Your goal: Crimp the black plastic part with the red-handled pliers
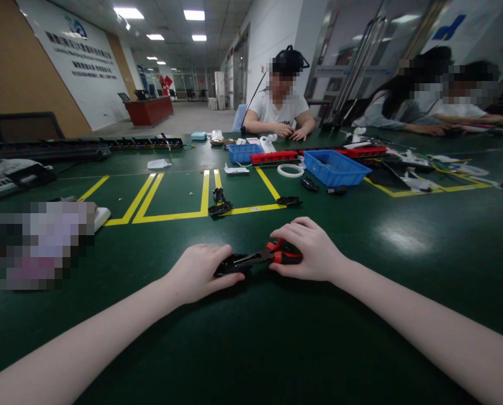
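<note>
My left hand (205, 274) is closed around a small black plastic part (234, 264), gripping it between thumb and fingers just above the green table. In my right hand (308, 250) are red-and-black handled pliers (287, 257), with the fingers wrapped about the two handles. The long jaws of the pliers point left and reach onto the black part; whether they bite on it I cannot tell. Farther up the table lie similar black parts (220, 208), beside and on the yellow tape lines, and another black piece (289, 201) rests to their right.
Blue bins (338, 175) stand at the back right, near a white tape ring (290, 170) and a red strip (277, 157). Yellow tape (171, 216) marks boxes on the green table (251, 349). A person (279, 104) sits opposite, and others sit at the right.
</note>
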Available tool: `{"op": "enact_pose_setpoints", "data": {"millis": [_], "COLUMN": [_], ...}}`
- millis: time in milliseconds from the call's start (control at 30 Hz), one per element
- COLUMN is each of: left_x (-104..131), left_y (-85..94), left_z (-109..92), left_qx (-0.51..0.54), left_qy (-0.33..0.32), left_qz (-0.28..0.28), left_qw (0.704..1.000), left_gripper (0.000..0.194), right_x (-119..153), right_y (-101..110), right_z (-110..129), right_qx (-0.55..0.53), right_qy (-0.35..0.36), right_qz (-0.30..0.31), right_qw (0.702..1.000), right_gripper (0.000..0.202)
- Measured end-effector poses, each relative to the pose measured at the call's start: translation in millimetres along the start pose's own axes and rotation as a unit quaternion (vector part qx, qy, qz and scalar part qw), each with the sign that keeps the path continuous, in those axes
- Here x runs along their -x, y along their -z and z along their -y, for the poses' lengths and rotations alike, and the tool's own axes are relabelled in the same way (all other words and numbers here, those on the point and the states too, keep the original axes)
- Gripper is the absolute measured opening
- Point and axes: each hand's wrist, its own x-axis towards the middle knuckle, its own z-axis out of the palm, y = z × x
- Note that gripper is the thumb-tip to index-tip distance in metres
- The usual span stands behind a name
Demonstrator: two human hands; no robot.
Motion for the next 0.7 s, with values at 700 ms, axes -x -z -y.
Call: {"op": "enact_pose_setpoints", "data": {"millis": [700], "left_x": [-0.3], "left_y": [-1.5], "left_z": [0.8], "left_qx": [0.0], "left_qy": [0.002], "left_qz": [0.005], "left_qw": [1.0], "left_gripper": [0.043], "right_x": [-0.4], "right_y": [-7.9], "right_z": [2.0], "right_qx": [-0.008], "right_qy": [0.019], "right_qz": [-0.01], "right_qw": [1.0], "right_gripper": [0.041]}}
